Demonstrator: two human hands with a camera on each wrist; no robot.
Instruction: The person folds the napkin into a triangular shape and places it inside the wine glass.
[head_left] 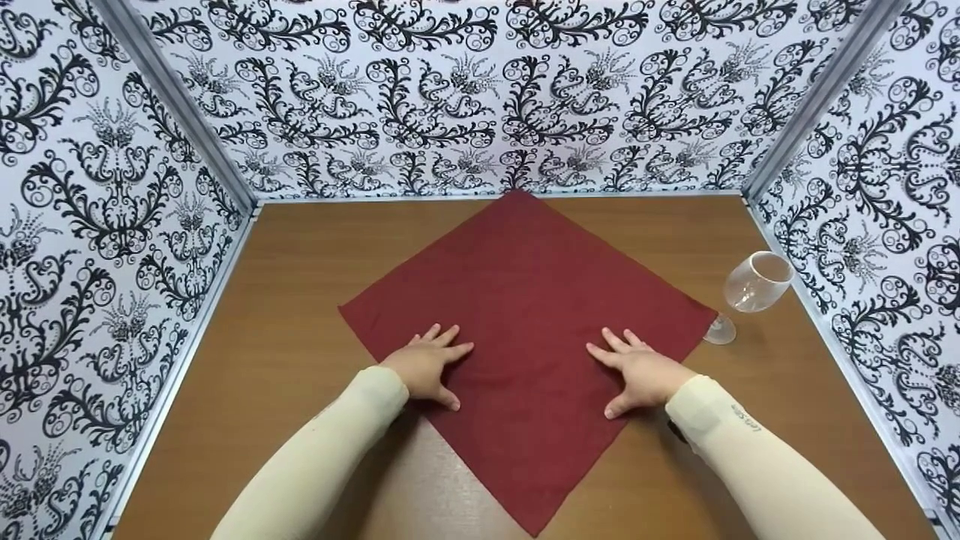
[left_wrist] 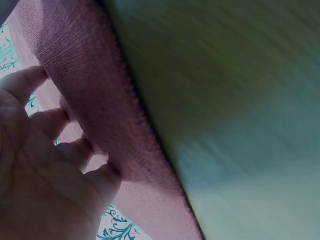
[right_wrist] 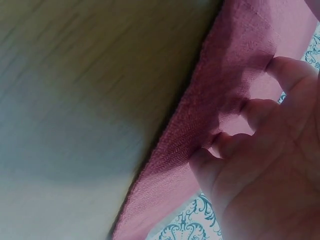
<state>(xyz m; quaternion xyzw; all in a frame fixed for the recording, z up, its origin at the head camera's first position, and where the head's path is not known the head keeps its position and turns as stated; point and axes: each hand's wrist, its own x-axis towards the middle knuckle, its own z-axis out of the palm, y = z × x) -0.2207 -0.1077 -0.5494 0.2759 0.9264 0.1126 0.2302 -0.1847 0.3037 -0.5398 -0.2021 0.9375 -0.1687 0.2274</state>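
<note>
A dark red cloth napkin (head_left: 525,300) lies spread flat as a diamond on the table, one corner toward me and one at the back wall. My left hand (head_left: 427,365) rests on its near left edge with the fingers spread. On the near right edge my right hand (head_left: 641,375) rests the same way, fingertips touching the fabric. Both wrist views show the fingertips on the napkin (left_wrist: 95,100) close to its hem. A clear wine glass (head_left: 752,289) stands upright at the right, the napkin's right corner overlapping its foot in the head view.
The brown wooden table (head_left: 292,255) lies under everything. Patterned black-and-white panels (head_left: 450,90) rise at the back and both sides, joined by grey metal posts (head_left: 180,112). The glass stands near the right panel.
</note>
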